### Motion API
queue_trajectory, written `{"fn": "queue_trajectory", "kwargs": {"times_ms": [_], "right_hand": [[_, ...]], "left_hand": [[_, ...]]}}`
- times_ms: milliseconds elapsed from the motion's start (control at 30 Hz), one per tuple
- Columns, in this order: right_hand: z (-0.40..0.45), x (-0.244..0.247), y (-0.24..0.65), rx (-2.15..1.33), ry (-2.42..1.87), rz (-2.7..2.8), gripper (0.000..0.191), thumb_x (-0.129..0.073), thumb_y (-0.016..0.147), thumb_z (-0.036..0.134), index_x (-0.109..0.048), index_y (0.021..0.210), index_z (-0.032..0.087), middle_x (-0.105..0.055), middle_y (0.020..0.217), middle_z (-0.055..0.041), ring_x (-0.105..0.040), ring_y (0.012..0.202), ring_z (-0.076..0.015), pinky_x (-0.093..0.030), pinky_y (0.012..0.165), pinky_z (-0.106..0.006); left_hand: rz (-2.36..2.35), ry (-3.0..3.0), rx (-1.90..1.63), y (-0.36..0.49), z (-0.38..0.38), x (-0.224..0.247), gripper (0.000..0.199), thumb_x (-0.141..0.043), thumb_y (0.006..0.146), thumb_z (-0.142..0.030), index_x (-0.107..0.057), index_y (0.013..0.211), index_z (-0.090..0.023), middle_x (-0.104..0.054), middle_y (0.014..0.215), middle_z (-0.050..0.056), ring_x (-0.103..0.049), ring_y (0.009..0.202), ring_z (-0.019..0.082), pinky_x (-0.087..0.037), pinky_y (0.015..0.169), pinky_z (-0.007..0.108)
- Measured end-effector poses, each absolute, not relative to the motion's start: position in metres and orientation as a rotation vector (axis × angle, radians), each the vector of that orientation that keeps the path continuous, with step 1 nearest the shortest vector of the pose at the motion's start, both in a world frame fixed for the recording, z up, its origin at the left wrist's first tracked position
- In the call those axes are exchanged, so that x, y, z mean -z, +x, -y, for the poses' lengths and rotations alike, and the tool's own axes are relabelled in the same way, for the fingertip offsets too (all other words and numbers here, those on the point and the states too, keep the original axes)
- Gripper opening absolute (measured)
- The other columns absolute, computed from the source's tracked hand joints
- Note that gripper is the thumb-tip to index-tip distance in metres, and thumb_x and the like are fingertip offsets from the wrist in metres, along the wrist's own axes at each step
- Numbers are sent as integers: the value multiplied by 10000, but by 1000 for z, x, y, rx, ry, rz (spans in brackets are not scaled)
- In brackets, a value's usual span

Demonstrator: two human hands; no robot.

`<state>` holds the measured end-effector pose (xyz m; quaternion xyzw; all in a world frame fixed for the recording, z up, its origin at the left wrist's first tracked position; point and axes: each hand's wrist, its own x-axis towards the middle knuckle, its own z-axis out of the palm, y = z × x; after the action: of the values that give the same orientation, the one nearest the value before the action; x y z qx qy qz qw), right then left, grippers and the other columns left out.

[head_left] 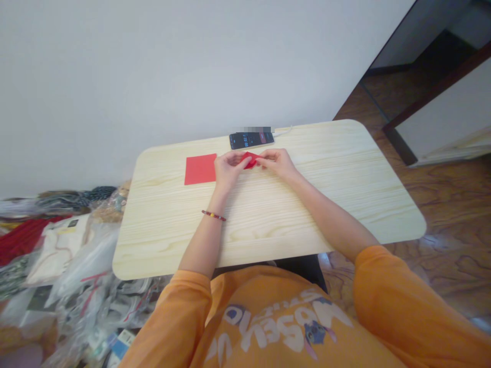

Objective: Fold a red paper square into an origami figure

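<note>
Your left hand point(228, 170): fingers gripping folded red paper point(250, 160) at left | your right hand point(280, 162): fingers pinching its right edge | location: over table's point(276, 214) far half, near side of phone point(250, 139) | left: flat red square point(200, 169)

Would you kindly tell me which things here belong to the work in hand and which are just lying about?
Work in hand:
small red piece, in the left hand and right hand
red square sheet, probably
table, underneath

Lying about, apparently:
phone
white cable
plastic bags beside the table

Pale wood-grain table point(276, 220) with rounded corners, flat red square point(200, 169), dark-screened phone point(251, 140), white cable point(284, 134)
</note>
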<state>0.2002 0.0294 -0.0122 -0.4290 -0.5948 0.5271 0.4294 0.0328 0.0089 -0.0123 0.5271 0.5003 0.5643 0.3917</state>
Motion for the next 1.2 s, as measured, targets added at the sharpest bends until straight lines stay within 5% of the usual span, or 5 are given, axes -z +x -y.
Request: {"fn": "queue_trajectory", "kwargs": {"times_ms": [233, 567, 867, 1000, 1200], "right_hand": [[-28, 11, 196, -1510, -966, 1311, 285, -787, 560, 353, -678, 746, 168, -668, 678, -4, -563, 600, -107, -428, 519, -227], [-36, 18, 201, -1426, -1042, 1249, 328, -787, 576, 413, -674, 775, 178, -674, 715, -3, -546, 612, -99, -398, 532, -221], [-34, 18, 199, -1427, -968, 1195, 424, -810, 548, 464, -636, 823, 191, -693, 848, -20, -635, 791, -153, -508, 754, -289], [-32, 13, 199, -1455, -892, 1219, 431, -766, 610, 503, -643, 901, 210, -693, 957, -27, -642, 883, -165, -510, 832, -313], [-23, 3, 197, -1477, -829, 1414, 619, -868, 461, 380, -650, 1018, 223, -675, 1122, -53, -622, 1019, -215, -513, 872, -352]], "left_hand": [[-1299, 1242, -1564, 40, -10, 12, 188, -743, 696, -276, -631, 817, -183, -715, 822, 29, -689, 775, 143, -545, 795, 279], [-1204, 1291, -1416, 37, -7, 11, 286, -756, 642, -264, -596, 871, -201, -692, 781, 8, -661, 709, 120, -522, 698, 238], [-1115, 1395, -1256, 46, 2, 5, 412, -703, 662, -241, -650, 1069, -215, -686, 922, 27, -606, 724, 113, -510, 689, 236], [-1170, 1361, -1371, 44, -1, 8, 357, -664, 676, -225, -671, 1033, -216, -691, 948, 28, -614, 789, 128, -510, 738, 246], [-1248, 1282, -1398, 42, -6, 15, 278, -631, 664, -186, -684, 935, -202, -700, 949, 30, -629, 850, 147, -508, 773, 263]]}}
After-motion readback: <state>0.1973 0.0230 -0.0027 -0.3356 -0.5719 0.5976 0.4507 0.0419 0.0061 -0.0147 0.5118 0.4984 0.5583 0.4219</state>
